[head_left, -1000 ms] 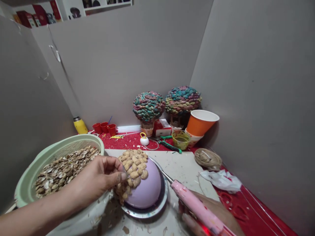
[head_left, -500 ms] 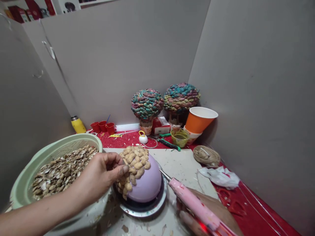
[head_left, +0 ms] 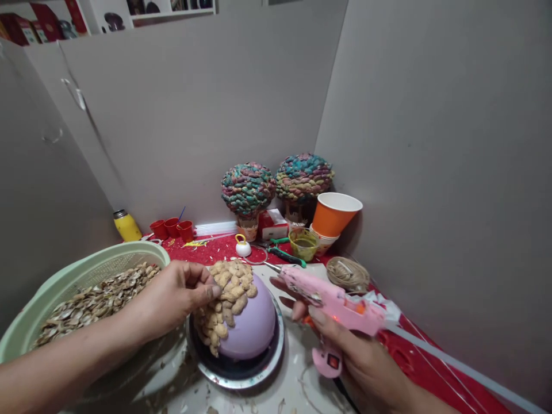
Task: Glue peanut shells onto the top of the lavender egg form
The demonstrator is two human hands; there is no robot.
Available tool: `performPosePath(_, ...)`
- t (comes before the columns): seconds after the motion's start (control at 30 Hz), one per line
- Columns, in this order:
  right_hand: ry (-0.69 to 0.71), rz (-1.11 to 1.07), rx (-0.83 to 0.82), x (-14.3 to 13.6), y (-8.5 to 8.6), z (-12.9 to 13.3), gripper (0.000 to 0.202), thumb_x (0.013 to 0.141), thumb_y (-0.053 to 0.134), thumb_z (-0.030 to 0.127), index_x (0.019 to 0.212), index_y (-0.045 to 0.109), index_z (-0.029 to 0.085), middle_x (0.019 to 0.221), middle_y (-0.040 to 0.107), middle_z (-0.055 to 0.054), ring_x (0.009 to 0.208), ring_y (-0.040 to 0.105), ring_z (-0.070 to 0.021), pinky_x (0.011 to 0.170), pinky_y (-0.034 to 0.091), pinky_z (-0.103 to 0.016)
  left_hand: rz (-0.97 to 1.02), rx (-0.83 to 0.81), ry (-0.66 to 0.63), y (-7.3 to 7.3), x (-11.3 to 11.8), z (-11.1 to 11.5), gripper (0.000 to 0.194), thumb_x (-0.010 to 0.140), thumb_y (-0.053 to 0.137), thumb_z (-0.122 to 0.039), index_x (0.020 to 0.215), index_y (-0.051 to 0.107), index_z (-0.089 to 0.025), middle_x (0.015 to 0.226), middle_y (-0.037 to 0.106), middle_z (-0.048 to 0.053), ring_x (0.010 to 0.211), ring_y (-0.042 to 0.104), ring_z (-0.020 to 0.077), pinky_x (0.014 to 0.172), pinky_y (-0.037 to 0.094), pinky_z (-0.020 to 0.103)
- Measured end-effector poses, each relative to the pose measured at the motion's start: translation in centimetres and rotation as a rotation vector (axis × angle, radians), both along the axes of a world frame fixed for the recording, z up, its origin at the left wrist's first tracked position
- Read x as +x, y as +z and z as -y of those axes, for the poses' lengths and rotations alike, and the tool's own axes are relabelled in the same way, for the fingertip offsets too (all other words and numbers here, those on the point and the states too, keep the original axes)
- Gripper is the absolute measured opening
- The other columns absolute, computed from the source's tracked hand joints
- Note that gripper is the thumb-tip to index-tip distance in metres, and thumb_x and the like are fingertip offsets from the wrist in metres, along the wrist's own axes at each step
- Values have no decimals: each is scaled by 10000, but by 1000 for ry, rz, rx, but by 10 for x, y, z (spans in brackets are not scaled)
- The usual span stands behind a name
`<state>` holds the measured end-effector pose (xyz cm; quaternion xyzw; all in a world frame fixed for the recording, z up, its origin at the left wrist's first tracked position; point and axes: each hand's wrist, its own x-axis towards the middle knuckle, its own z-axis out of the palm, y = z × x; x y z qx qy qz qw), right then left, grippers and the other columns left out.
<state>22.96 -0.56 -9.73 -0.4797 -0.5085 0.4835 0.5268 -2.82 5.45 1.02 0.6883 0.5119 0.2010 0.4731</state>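
A smooth lilac dome [head_left: 252, 325] rests in a round metal dish [head_left: 241, 380], its left and upper side covered with peanut shells [head_left: 233, 287]. My left hand [head_left: 185, 296] is at the dome's upper left, thumb and fingertips pinched together against the shells; whatever lies between them is hidden. In my right hand [head_left: 349, 345] is a pink glue gun [head_left: 330, 302], its metal nozzle pointing left, just above and right of the dome. A white glue stick [head_left: 457, 362] sticks out of the gun's back end.
Left stands a green colander [head_left: 26, 313] of loose shells. Behind are red cups [head_left: 185, 231], two colourful shell-covered trees [head_left: 248, 188], green-handled pliers [head_left: 287, 256], a yellowish bowl [head_left: 303, 244], an orange cup [head_left: 334, 215] and a twine coil [head_left: 348, 274]. Grey walls enclose the back and right.
My right hand has raised the glue gun and turned it side-on, with its nozzle now farther from the dome. My left hand stays pinched at the shells. The view has shifted slightly.
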Motion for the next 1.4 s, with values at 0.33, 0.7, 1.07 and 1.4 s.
performPosePath(0.33, 199, -59, -10, -19, 14, -21, 520, 782, 610, 697, 924, 761, 220, 997, 720, -91, 965, 614, -289, 875, 470, -399, -38, -146, -190, 10, -2, -12, 253, 702, 702, -341, 619, 545, -161, 577, 513, -60, 554, 384, 103, 542, 279, 225)
performPosePath(0.7, 190, -89, -71, -22, 6, -14, 509, 756, 667, 668, 962, 766, 212, 964, 710, -88, 834, 604, -227, 659, 484, -296, -76, -46, -198, 2, -4, -7, 190, 758, 624, -310, 677, 515, -176, 588, 467, -60, 553, 384, 102, 520, 283, 239)
performPosePath(1.07, 160, -115, -87, -25, 8, -8, 519, 739, 686, 673, 929, 746, 194, 714, 588, -24, 552, 417, -117, 495, 345, -235, -275, 593, -160, -19, -10, 21, 172, 880, 508, -227, 749, 606, -172, 686, 627, 19, 631, 575, 156, 595, 440, 273)
performPosePath(1.4, 136, -170, -128, -30, 13, -2, 557, 688, 721, 685, 910, 726, 174, 601, 474, 34, 476, 317, -82, 444, 257, -220, -171, 1069, -282, -36, -15, 30, 205, 891, 456, -38, 914, 603, -180, 795, 671, 68, 679, 641, 160, 578, 520, 239)
